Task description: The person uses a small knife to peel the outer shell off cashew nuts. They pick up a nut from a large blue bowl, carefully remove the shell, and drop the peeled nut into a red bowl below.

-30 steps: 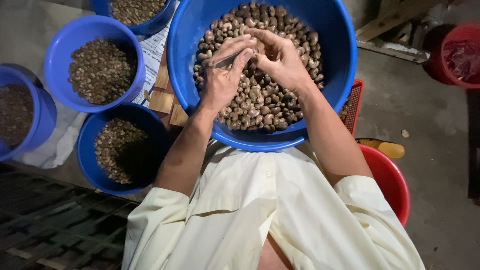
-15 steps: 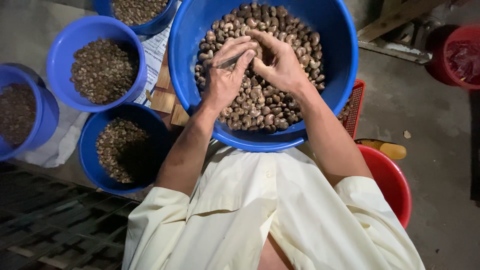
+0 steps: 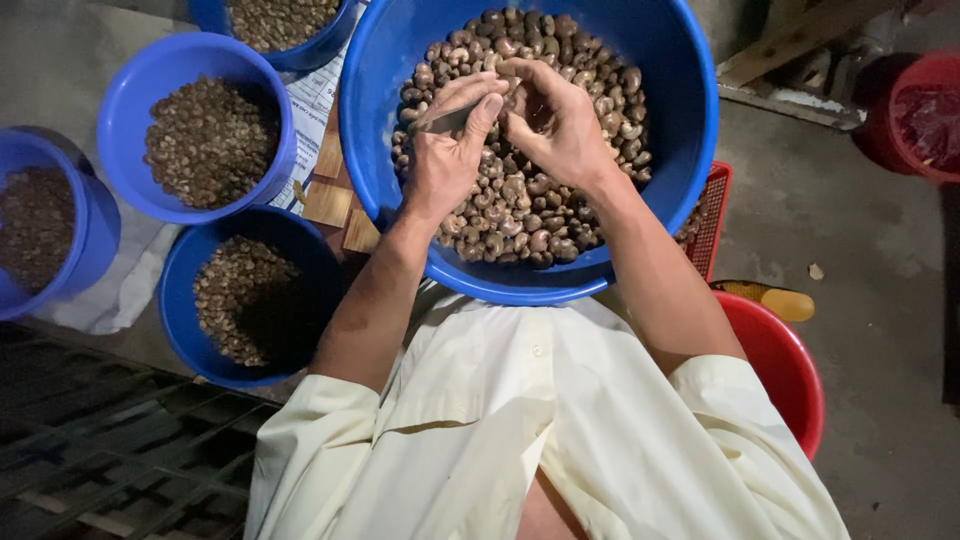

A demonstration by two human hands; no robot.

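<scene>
My cream shirt [image 3: 540, 440] fills the bottom of the frame, and above it sits the large blue basin [image 3: 680, 130] at upper centre, heaped with brown cashew nuts [image 3: 520, 215]. Both my forearms reach up into it. To the left stand three smaller blue bowls of nuts: one at upper left [image 3: 130, 110], one at the far left edge [image 3: 95, 235], one at lower left [image 3: 185, 300], with a fourth [image 3: 215, 15] cut off by the top edge. A red bucket [image 3: 790, 370] sits at right beside my arm, a red mesh basket [image 3: 715, 215] peeks from under the basin, and another red tub [image 3: 915, 110] is at upper right on the concrete floor [image 3: 850, 250]. My left hand [image 3: 445, 160] is over the nuts, its grip clenched on a thin dark blade-like tool [image 3: 450, 118]. My right hand [image 3: 560, 125] meets it just beside, fingers pinched around a single nut [image 3: 517, 98] at the upper middle of the basin
</scene>
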